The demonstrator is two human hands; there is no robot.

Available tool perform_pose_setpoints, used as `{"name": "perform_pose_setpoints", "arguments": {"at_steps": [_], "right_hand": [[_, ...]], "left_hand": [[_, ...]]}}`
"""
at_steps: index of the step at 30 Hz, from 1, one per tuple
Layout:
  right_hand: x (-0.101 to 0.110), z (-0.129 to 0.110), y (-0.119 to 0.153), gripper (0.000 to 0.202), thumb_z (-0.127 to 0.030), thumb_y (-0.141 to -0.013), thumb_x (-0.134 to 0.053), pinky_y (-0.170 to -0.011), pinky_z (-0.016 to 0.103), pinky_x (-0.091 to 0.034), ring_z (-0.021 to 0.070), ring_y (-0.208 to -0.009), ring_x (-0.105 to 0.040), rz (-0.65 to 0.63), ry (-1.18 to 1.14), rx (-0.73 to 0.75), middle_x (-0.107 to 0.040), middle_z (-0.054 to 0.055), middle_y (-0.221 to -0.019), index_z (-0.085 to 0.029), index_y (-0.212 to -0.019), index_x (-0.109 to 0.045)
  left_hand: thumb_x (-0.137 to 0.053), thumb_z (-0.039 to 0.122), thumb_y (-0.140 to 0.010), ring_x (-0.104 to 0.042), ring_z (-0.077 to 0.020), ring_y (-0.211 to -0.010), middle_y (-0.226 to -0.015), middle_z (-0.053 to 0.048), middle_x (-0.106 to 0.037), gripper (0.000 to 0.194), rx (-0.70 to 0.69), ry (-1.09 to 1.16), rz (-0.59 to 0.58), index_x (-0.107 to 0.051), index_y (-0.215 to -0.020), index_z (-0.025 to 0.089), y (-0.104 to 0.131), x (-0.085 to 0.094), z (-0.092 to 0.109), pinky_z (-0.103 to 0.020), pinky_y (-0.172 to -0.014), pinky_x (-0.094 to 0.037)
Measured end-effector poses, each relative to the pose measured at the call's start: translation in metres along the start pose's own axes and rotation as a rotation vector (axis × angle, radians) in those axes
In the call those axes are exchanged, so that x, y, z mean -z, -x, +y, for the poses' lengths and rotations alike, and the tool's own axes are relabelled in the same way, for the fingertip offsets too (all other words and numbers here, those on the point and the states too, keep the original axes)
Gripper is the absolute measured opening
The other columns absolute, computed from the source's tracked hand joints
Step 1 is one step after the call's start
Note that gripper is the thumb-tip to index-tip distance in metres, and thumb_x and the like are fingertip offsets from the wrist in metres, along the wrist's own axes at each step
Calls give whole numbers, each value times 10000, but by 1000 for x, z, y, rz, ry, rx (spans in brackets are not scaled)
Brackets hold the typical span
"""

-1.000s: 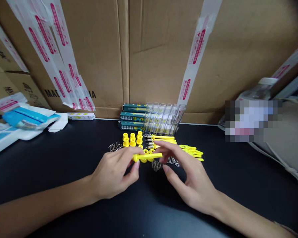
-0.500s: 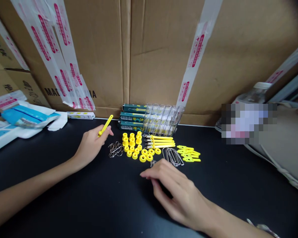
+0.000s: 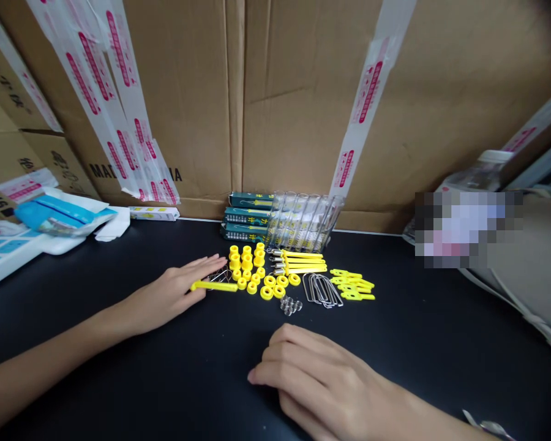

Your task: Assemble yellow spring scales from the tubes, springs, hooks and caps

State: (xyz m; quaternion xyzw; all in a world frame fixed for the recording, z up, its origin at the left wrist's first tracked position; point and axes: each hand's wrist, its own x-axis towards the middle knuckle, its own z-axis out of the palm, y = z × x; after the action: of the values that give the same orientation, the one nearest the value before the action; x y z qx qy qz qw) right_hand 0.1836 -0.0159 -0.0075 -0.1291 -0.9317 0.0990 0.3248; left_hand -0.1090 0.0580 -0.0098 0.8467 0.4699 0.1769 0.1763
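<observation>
My left hand [image 3: 174,294] holds a yellow stick [image 3: 215,286] between thumb and fingers, its fingertips over a group of thin wire hooks [image 3: 220,275]. My right hand [image 3: 316,373] is low over the black table, fingers curled and pressed together; whether anything is inside is hidden. Between and beyond the hands lie several yellow caps [image 3: 247,262], yellow rings [image 3: 279,291], small clear pieces [image 3: 291,305] and yellow rods with metal springs [image 3: 300,262]. To their right are bent metal wires [image 3: 322,290] and flat yellow pointers [image 3: 353,285].
Clear tubes [image 3: 303,222] stand in front of stacked green boxes [image 3: 245,217] by the cardboard wall [image 3: 188,98]. A blue packet [image 3: 64,214] rests at the left. At the right are a plastic bottle [image 3: 475,177] and a grey bag [image 3: 532,263].
My left hand has lowered to the wire hooks, and the yellow stick has tipped from upright to nearly level. My right hand has pulled back toward me, uncovering the small clear pieces.
</observation>
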Motion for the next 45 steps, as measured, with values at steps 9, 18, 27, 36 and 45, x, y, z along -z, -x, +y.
{"name": "perform_pose_setpoints", "arguments": {"at_steps": [9,18,27,36,45], "right_hand": [[-9,-4,-8,328,-6,-898,-498,-962,366,-562,248,-1018,-640,-30,35,-112,-711,178,-1056,-3,-1198,-631],[-19,-8,-12,342,-87,-974,-473,-1112,333,-478,254,-1255,-595,-31,150,-200,-673,179,-1286,-8,-1265,-634],[-27,-6,-37,594,-401,-1050,-415,-1255,426,-158,288,-1524,-125,-295,131,-244,-273,132,-1630,-61,-1532,-345],[-11,-13,-22,510,-355,-1057,-419,-1251,378,-186,236,-1511,-195,-374,16,-246,-396,119,-1575,-76,-1484,-441],[43,-21,38,486,-178,-981,-553,-1169,357,-362,247,-1414,-410,-384,128,-309,-506,81,-1486,-145,-1462,-499]], "left_hand": [[-413,220,-973,-214,-255,-1484,-1598,74,-306,589,-31,-51,-200,-310,-1529,384,6,4,-3,-502,-1196,-264],[-444,242,-968,-391,-227,-1429,-1527,58,-446,562,16,120,-220,-371,-1504,392,21,2,23,-393,-1170,-349],[-453,512,-982,-445,-243,-1409,-1503,-31,-509,521,156,519,61,-535,-1413,230,11,-6,35,-398,-1207,-303],[-551,660,-890,-641,-310,-1203,-1295,-90,-686,545,203,644,148,-669,-1197,226,7,-1,31,-458,-1090,-480],[-584,523,-928,-656,-167,-738,-864,-25,-733,355,209,595,290,-689,-1104,234,10,-3,34,-269,-708,-561]]}}
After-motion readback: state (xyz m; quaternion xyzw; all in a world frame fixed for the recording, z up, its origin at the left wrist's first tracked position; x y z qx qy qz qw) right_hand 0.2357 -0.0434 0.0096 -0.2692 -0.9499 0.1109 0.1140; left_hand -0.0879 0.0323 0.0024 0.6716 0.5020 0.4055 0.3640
